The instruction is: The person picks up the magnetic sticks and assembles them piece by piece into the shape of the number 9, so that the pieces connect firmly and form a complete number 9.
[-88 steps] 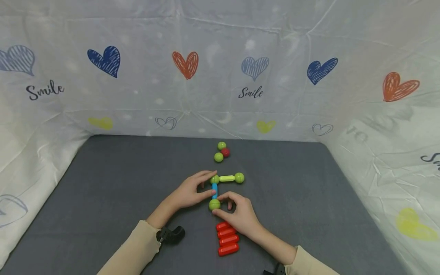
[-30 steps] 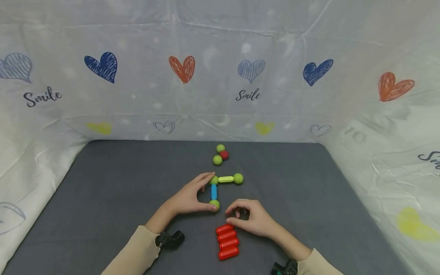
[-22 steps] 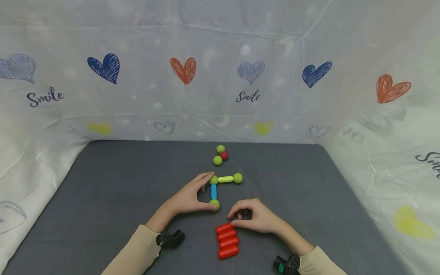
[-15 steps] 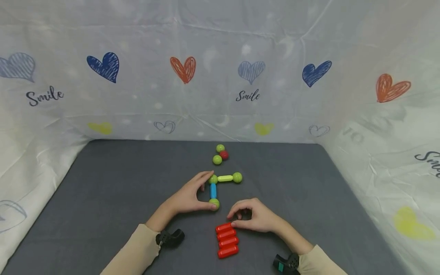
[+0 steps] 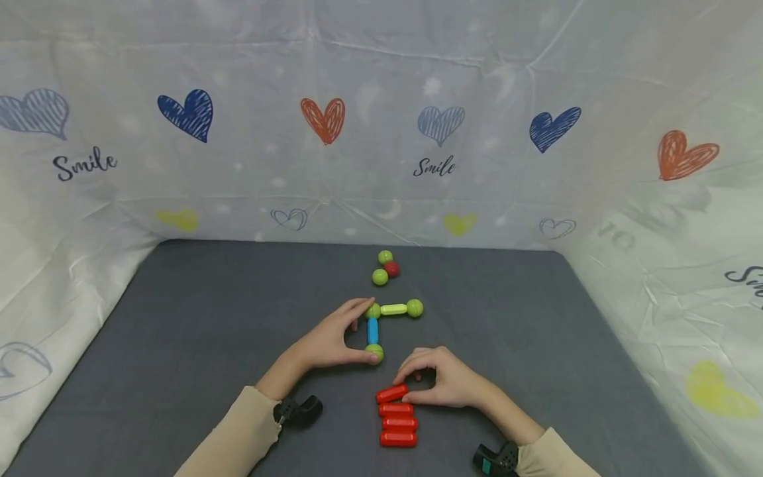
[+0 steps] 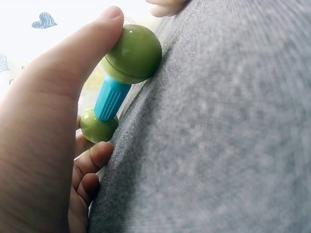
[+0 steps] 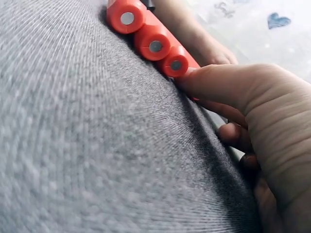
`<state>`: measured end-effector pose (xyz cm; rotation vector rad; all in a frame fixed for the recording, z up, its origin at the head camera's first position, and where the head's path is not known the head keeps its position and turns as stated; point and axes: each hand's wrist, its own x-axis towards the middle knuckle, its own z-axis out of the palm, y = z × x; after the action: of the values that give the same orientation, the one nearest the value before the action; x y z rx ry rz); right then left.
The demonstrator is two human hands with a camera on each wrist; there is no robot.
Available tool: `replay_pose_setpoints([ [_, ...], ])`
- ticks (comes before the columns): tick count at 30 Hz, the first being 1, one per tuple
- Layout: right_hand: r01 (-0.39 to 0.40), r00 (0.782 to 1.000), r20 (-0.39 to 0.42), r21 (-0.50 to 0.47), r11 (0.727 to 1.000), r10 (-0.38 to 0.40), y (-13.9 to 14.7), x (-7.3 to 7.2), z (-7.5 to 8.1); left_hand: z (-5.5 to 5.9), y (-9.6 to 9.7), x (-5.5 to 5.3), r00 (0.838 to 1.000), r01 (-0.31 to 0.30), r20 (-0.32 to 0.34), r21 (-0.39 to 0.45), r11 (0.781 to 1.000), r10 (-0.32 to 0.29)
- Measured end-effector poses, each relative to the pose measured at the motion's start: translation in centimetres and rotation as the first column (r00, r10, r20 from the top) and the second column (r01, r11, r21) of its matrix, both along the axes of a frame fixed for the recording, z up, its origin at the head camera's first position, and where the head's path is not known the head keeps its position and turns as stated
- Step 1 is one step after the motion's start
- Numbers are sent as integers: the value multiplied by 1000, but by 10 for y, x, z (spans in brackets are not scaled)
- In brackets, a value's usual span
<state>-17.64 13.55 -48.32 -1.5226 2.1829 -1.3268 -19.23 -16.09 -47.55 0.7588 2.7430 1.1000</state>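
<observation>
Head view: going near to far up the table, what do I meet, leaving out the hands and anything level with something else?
Four red rods → nearest green ball → blue rod → yellow-green rod → nearer loose green ball → red ball → farthest green ball → heart-print backdrop.

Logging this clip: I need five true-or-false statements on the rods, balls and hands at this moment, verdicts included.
1. Four red rods are in view. True.
2. The blue rod sits between two green balls. True.
3. The left hand's thumb is on a red rod. False: it is on a green ball.
4. The right hand pinches the farthest red rod. True.
5. The cluster at the back is all green. False: it includes a red ball.
</observation>
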Motion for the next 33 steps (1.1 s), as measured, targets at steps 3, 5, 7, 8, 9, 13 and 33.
replay_pose_setpoints([
  [3, 1, 1000, -24, -8, 1000, -1, -1, 0, 0, 0, 0, -1, 1000, -3, -1, -1, 1000, 3],
  [5, 5, 1000, -24, -14, 1000, -5, -2, 0, 0, 0, 0, -1, 1000, -4, 0, -3, 1000, 4],
  [7, 4, 1000, -14, -25, 1000, -4, -2, 0, 0, 1, 1, -1, 1000, -4, 3, -5, 1000, 4],
  [8, 5, 1000, -3, -31, 1000, -5, -2, 0, -1, 1, 1, -1, 1000, -4, 5, -5, 1000, 4],
  [9, 8, 1000, 12, -37, 999, -7, -2, 0, -1, 1, 1, -1, 1000, -4, 6, -6, 1000, 4],
  [13, 39, 996, 87, -60, 997, -33, -1, 0, -1, 2, 1, -1, 1000, -7, 7, -2, 1000, 7],
  [33, 455, 865, 287, -101, 885, -412, 3, 0, 3, 1, 3, 0, 999, -24, 23, -6, 1000, 24],
])
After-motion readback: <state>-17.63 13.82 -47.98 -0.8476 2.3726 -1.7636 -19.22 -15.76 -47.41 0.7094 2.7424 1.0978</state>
